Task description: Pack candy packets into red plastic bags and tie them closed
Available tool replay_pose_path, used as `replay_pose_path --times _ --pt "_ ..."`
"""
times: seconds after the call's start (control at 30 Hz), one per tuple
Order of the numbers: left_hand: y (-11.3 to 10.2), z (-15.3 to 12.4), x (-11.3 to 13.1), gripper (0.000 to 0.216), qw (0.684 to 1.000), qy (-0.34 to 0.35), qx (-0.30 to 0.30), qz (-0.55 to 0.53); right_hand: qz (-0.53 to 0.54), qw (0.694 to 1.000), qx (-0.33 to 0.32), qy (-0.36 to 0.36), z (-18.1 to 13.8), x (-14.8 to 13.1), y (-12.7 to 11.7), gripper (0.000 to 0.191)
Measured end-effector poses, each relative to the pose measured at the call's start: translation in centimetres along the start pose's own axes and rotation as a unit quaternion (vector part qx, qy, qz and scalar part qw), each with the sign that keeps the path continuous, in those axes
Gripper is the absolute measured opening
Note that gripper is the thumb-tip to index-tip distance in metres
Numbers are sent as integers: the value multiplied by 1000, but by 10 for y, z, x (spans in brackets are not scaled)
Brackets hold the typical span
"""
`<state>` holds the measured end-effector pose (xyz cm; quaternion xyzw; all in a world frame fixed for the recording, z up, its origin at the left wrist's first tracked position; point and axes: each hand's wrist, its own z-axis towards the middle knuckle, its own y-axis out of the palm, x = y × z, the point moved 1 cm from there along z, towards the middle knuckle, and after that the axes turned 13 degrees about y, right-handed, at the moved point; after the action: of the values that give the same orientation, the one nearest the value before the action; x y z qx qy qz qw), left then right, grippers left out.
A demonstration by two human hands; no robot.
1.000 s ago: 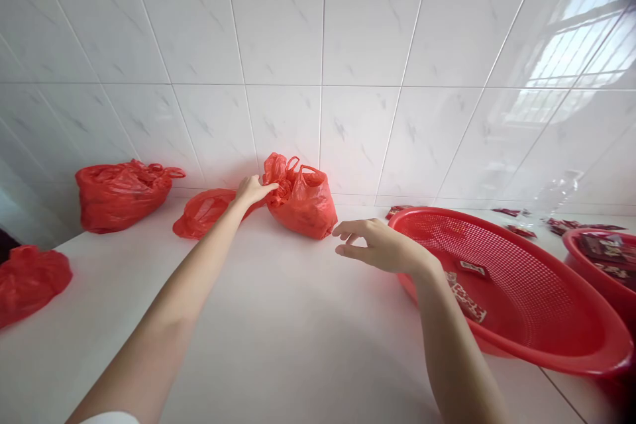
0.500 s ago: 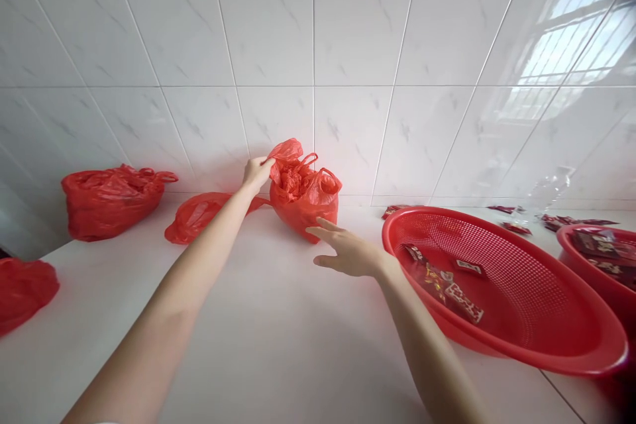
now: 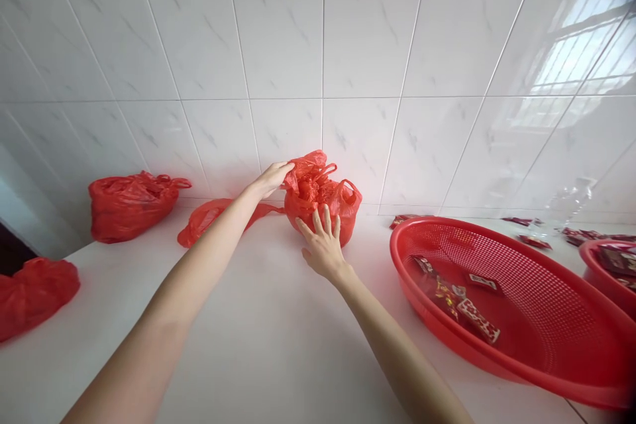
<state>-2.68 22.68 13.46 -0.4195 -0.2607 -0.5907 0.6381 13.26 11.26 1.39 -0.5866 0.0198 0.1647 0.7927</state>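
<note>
A small red plastic bag stands upright on the white counter against the tiled wall. My left hand pinches the bag's top edge at its left side. My right hand lies with fingers spread flat against the bag's front. A flat, nearly empty red bag lies just left of it, partly behind my left forearm.
A full red bag sits at the far left by the wall, another red bag at the left edge. A wide red mesh basket with a few small packets stands at the right, a second red basin beyond it. Loose packets lie near the wall.
My left hand took hold of the bag's top and pulled it upright. My right hand moved left from near the basket and now presses on the bag's front.
</note>
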Motion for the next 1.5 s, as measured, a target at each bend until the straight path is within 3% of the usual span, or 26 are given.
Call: replay_pose_path --times 0.13,0.3,0.47,0.6,0.73,0.87,0.93,1.03,1.1,1.17,1.3,1.4,1.5 --pt "-6 -3 4 31 993 -52 -27 -107 -4 999 36 0 6 -5 -2 80" --pt "-11 -11 -4 30 979 -82 3 -187 -7 999 42 12 14 -8 -6 70" --pt "-16 -18 -6 31 970 -93 57 -218 -21 999 -24 43 22 -9 -3 61" --pt "-24 -25 8 31 949 -58 119 -284 -33 996 -63 58 27 -7 4 62" --pt "-40 -39 26 26 900 -1 188 -393 -29 994 -81 62 38 -4 9 62" --pt "-55 -64 40 25 860 33 209 -464 -20 993 -103 55 48 2 4 59" --pt "-58 -82 43 26 857 34 201 -474 3 996 -78 51 46 7 -5 52" --pt "-54 -114 42 24 866 -9 193 -462 91 994 12 63 30 14 -25 33" --pt "-48 -135 37 22 874 -43 202 -441 193 977 58 65 13 19 -38 35" --pt "-40 -154 30 21 877 -74 211 -425 314 947 53 29 -6 23 -48 54" --pt "-21 -184 9 15 884 -126 193 -407 540 840 -58 15 -34 29 -56 80" --pt "-7 -205 -9 11 895 -190 106 -389 629 769 -104 46 -44 33 -59 66" --pt "4 -222 -20 15 914 -218 -65 -336 661 745 -43 79 -50 37 -62 42"
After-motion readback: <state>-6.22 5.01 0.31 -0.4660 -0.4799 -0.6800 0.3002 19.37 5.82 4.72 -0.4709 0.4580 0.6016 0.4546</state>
